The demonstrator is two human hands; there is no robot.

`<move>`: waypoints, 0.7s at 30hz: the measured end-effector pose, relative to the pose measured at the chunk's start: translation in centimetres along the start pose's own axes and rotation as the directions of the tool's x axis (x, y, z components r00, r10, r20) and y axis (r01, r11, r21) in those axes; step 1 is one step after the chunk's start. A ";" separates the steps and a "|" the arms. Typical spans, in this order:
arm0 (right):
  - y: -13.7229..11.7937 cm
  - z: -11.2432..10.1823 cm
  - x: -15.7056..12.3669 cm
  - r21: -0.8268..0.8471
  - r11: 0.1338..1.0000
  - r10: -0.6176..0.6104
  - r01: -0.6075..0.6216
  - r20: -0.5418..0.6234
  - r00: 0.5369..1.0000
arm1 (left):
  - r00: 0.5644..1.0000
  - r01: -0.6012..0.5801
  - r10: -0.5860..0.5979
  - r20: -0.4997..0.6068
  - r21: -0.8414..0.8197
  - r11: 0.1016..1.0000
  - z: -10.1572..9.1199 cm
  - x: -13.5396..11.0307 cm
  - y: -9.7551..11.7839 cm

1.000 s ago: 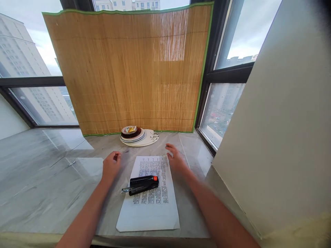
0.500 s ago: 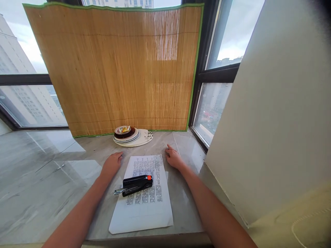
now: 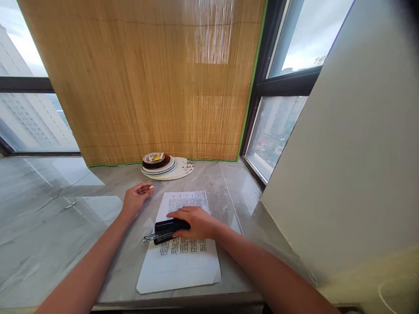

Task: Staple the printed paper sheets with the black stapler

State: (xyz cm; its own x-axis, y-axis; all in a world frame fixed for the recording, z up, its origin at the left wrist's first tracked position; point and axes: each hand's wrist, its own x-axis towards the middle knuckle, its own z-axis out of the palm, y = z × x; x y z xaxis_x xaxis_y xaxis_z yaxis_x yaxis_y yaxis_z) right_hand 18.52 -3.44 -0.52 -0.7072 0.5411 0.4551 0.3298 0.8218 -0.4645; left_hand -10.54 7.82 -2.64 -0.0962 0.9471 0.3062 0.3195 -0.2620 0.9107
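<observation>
A printed sheet of paper lies on the grey marble ledge. A black stapler rests across the sheet, its metal tip pointing left. My right hand lies over the stapler's right end, fingers curled round it. My left hand hovers just left of the paper's top corner, palm turned up, fingers loosely curled with nothing in them.
A stack of plates with a small patterned dish on top stands at the back of the ledge. Behind it hangs a bamboo blind with a green border. Window glass and a slanted white wall close off the right.
My right hand has moved from the paper's top right corner onto the stapler's right end. My left hand has turned palm up. The view has tilted down slightly.
</observation>
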 end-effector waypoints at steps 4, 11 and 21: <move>1.1 -0.5 -0.3 -0.016 1.000 -0.021 0.019 -0.134 0.991 | 0.997 -0.034 0.037 0.069 -0.035 0.999 0.6 0.0 0.7; 5.1 -3.5 -1.1 -0.149 0.974 0.095 -0.173 -0.423 0.901 | 0.874 -0.422 0.363 0.323 0.135 0.896 2.0 -2.2 4.3; 5.7 -2.6 -0.9 -0.211 0.972 0.029 -0.099 -0.313 0.949 | 0.641 -0.719 0.549 0.537 0.168 0.675 4.5 -3.6 3.9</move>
State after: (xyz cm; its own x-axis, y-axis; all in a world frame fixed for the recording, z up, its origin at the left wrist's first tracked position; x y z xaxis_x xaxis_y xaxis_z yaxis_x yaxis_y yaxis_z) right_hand 22.64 1.27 -1.62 -0.4659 0.5931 0.6566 0.5227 0.7832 -0.3366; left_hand -4.73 4.19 -1.44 0.6196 0.5626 0.5474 0.4432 -0.8263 0.3476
